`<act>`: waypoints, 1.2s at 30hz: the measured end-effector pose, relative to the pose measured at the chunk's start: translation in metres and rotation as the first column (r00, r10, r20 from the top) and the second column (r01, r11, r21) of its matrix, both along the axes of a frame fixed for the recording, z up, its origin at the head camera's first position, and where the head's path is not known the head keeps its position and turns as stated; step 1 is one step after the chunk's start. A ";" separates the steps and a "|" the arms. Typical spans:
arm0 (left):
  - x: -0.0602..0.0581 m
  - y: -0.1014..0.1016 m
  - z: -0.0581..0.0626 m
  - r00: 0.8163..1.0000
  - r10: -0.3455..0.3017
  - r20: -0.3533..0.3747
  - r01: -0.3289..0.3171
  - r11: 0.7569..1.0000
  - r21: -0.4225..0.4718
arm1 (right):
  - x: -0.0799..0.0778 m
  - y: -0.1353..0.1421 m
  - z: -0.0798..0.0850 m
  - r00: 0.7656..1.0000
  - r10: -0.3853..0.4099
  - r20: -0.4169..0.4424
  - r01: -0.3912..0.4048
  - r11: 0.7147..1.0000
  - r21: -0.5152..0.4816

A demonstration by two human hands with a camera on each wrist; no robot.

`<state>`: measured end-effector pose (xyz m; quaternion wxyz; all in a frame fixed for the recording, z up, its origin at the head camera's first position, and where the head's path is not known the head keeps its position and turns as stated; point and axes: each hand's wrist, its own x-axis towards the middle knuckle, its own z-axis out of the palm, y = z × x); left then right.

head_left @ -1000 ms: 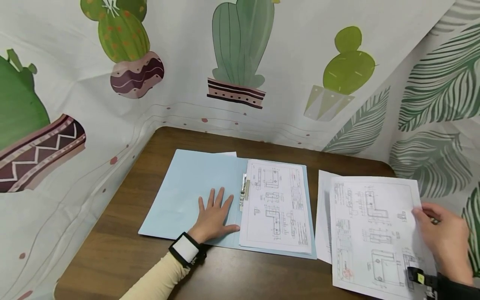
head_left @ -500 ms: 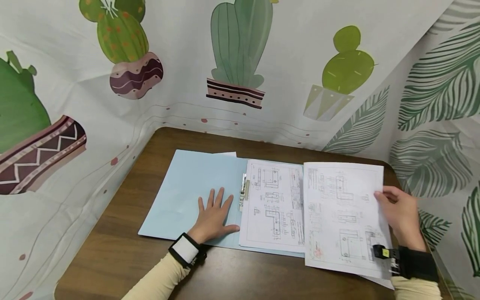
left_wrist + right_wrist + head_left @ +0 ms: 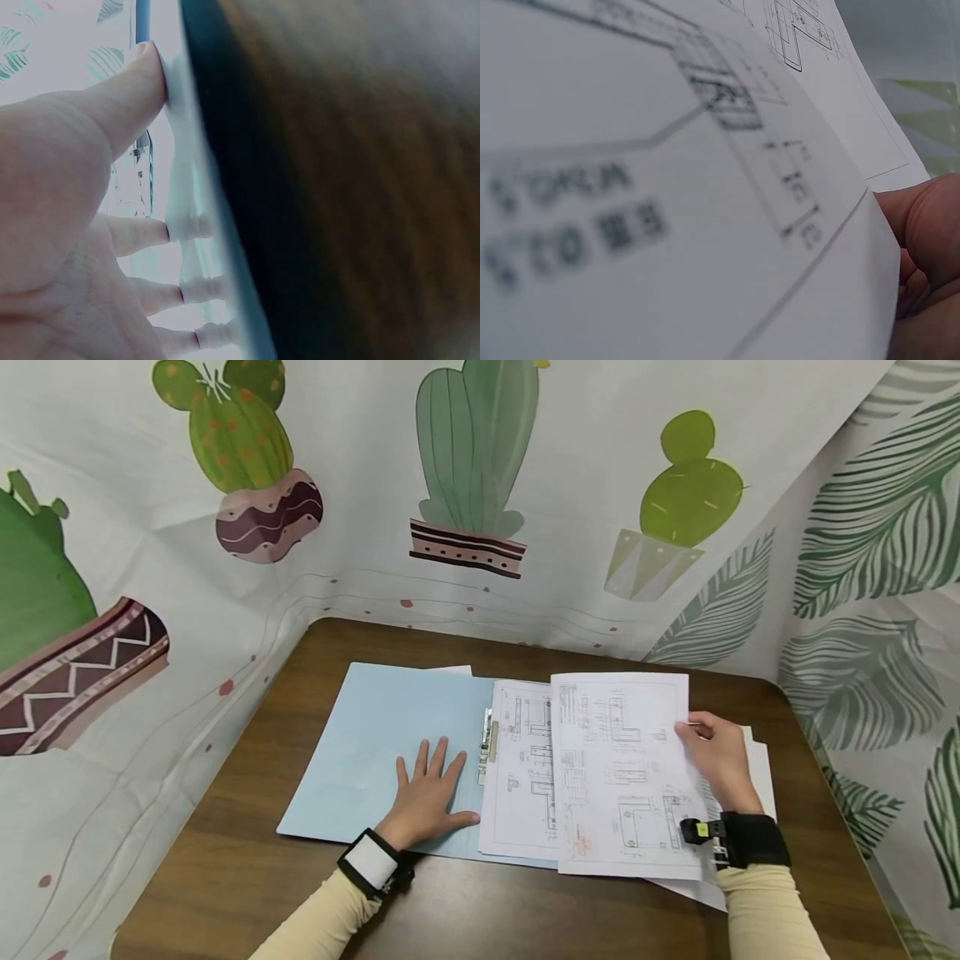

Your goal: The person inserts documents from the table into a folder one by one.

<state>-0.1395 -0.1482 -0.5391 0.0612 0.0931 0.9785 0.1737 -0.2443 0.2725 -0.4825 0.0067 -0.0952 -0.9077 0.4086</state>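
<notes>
A light blue folder [image 3: 367, 727] lies spread on the table, with a metal clip [image 3: 487, 745] along its spine. My left hand [image 3: 426, 793] rests on the left cover with its fingers spread; the left wrist view shows its fingertips touching the glossy surface. Printed drawings [image 3: 517, 827] lie on the folder's right side. Over their right part hangs a sheet of paper [image 3: 600, 777] with technical drawings and a red stamp. My right hand [image 3: 716, 756] pinches that sheet's right edge between thumb and fingers. In the right wrist view the sheet [image 3: 630, 187] bends close before the camera.
More white papers [image 3: 759, 768] lie under and beside my right hand. A paper corner [image 3: 453, 669] sticks out behind the folder's top edge. The brown wooden table [image 3: 480, 918] meets a cactus-printed cloth [image 3: 360, 493] at the back.
My right hand has carried the pinched sheet leftward from the right side of the table, over the folder's right part. The left hand has stayed in place on the cover.
</notes>
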 end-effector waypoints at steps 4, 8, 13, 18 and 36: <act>0.000 0.000 0.000 1.000 0.001 0.003 -0.001 1.000 0.002 | -0.006 -0.018 -0.011 1.000 0.004 0.018 -0.003 0.999 -0.044; 0.000 0.000 -0.001 1.000 0.002 0.006 -0.002 1.000 0.008 | -0.010 -0.038 -0.018 1.000 0.003 0.030 -0.001 0.997 -0.077; 0.001 0.000 -0.002 1.000 0.001 0.001 -0.001 1.000 0.009 | -0.012 -0.059 -0.025 0.999 0.014 0.039 -0.010 0.995 -0.098; 0.001 0.000 -0.003 1.000 -0.002 -0.001 0.002 1.000 0.007 | -0.012 -0.072 -0.031 0.999 0.031 0.039 -0.026 0.993 -0.114; -0.001 0.001 -0.003 1.000 0.001 -0.012 -0.001 1.000 -0.005 | -0.015 -0.091 -0.036 0.996 0.072 0.051 -0.067 0.994 -0.089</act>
